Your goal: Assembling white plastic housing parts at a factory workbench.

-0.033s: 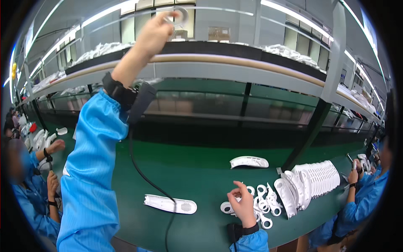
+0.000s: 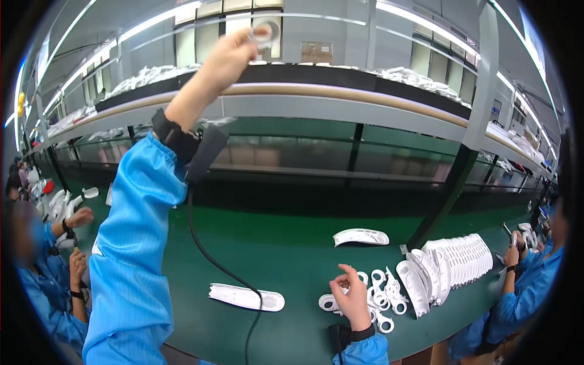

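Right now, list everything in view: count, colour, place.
Ring: one, white, left hand
Ring parts: many, white, by right hand
Nested shells: many, white, table right
Loose shells: two, white, table centre
Cable: one, black, across loose shell
Table: one, green, below
Shelf: one, grey, above table
Shelf parts: many, white, on shelf
Lights: several, white, overhead
Co-workers: at least two, blue sleeves, both sides
Own sleeves: two, blue, forearms
Hands: two, bare, left high, right low

1. Wears glossy blue sleeves (image 2: 131, 255), finely lined.
2. Bears a black strap (image 2: 172, 129) and dark boxy module (image 2: 208, 152) at the left wrist.
3. Trails a thin black cable (image 2: 201, 241).
4. Has a black band (image 2: 363, 333) round the right wrist.
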The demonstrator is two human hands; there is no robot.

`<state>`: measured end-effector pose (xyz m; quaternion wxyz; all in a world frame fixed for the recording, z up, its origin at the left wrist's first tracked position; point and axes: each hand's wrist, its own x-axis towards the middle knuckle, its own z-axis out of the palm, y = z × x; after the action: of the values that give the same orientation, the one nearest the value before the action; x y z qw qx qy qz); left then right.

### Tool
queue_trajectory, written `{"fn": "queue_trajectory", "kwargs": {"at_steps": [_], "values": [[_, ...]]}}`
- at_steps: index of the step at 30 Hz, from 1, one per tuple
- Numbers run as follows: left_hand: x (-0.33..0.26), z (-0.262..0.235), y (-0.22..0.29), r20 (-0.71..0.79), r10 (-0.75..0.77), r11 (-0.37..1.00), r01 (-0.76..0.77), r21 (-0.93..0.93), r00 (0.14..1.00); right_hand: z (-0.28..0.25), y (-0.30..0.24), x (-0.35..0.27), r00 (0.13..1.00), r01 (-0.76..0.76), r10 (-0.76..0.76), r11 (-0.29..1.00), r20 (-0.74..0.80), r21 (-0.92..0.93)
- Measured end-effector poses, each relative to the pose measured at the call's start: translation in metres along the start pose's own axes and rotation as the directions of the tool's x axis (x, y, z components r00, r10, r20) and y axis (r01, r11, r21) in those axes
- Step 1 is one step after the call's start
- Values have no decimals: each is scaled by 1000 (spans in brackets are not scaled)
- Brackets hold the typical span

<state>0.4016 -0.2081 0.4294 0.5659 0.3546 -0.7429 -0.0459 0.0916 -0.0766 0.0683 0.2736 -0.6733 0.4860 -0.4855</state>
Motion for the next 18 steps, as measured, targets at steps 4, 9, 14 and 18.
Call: {"fn": "queue_trajectory", "kwargs": {"at_steps": [4, 9, 14, 18], "values": [[-8, 19, -2, 147, 25, 994, -9, -110, 989, -4, 12, 8, 1000, 12, -12, 1000, -13, 6], [14, 34, -17, 119, -24, 994, 37, -104, 993, -9, 15, 14, 998, 28, -28, 1000, -51, -2], [66, 27, -31, 59, -150, 987, 154, -57, 987, -17, 37, 18, 994, -49, 45, 998, -101, -33], [67, 34, -30, 130, -206, 969, 220, -113, 970, -23, 41, 17, 988, -114, 112, 993, -110, -6]]}}
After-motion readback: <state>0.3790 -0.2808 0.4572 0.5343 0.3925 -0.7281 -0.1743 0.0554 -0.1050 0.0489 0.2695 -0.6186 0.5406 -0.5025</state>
